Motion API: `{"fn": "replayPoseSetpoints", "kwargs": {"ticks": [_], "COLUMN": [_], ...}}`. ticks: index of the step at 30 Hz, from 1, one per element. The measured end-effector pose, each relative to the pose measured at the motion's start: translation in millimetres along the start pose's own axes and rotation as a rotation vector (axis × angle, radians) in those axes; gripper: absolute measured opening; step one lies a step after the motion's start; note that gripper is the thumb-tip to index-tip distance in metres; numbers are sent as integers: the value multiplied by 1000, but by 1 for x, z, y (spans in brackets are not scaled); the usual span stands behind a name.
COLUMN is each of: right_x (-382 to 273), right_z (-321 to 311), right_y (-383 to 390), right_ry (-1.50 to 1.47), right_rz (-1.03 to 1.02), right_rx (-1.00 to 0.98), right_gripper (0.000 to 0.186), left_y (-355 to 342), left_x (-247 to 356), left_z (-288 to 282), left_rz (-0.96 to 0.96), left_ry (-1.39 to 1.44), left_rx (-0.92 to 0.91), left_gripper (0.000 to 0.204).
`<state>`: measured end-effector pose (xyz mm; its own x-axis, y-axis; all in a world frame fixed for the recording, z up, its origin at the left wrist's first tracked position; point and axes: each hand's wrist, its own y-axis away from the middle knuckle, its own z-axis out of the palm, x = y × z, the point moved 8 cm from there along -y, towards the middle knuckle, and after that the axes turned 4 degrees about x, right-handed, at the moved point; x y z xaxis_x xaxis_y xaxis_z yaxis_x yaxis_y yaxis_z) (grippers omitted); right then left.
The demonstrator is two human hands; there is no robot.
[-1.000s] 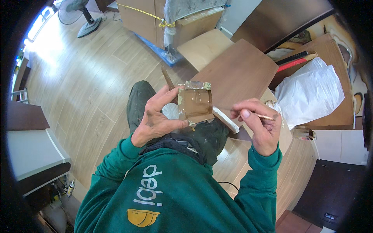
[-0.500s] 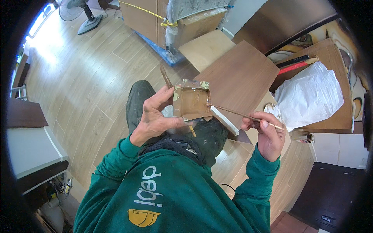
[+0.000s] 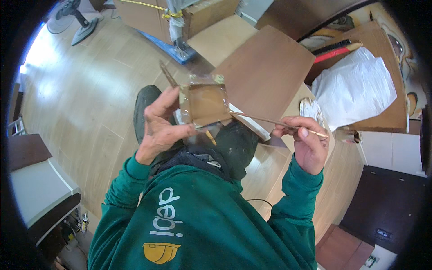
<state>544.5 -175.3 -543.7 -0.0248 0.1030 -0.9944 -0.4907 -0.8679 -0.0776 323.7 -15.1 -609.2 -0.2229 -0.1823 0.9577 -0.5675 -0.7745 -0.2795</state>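
My left hand [image 3: 157, 128] grips a small square open box [image 3: 185, 107] by its left side, thumb in front and fingers around behind. Its rim is wrapped in shiny tape, and the inside looks brown. From behind the box a brown-stained stick tip [image 3: 167, 73] pokes out past my fingers; a yellow stick end [image 3: 210, 137] shows below. Whether these are one tool is hidden. My right hand [image 3: 308, 146] pinches a thin brown stick, perhaps a fine brush [image 3: 265, 120]. Its far tip meets the box's right edge, near the lower corner.
A brown wooden panel [image 3: 265, 67] lies just beyond the box. To its right are a crumpled white plastic sheet [image 3: 355, 87] on cardboard, a red-handled tool [image 3: 332, 54] and a small jar [image 3: 348, 136]. A large cardboard box [image 3: 207, 20] and a fan [image 3: 83, 29] stand farther off.
The view has shifted, and the box and my left hand appear farther left and higher. The thin stick's tip, earlier at the inner right wall, now lies at the right edge near the corner.
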Motion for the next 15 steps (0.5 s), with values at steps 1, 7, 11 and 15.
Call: {"fn": "replayPoseSetpoints", "kwargs": {"ticks": [1,7,11,15], "right_x": [0,41,83,96], "right_z": [-8,-70,-100,-111], "right_y": [0,-12,-20,-22], "right_ry": [0,68,130,161], "right_rz": [-12,134,278,271], "right_rx": [-7,29,23,-21], "right_gripper": [29,28,27,26], "left_y": [3,20,36,48], "left_x": [-2,7,8,6], "left_z": [-4,-32,-63,-90], "left_rz": [-28,-50,-84,-78], "left_ry": [36,-27,-76,-152], "left_rx": [33,168,275,338], "left_gripper": [77,81,84,84]}}
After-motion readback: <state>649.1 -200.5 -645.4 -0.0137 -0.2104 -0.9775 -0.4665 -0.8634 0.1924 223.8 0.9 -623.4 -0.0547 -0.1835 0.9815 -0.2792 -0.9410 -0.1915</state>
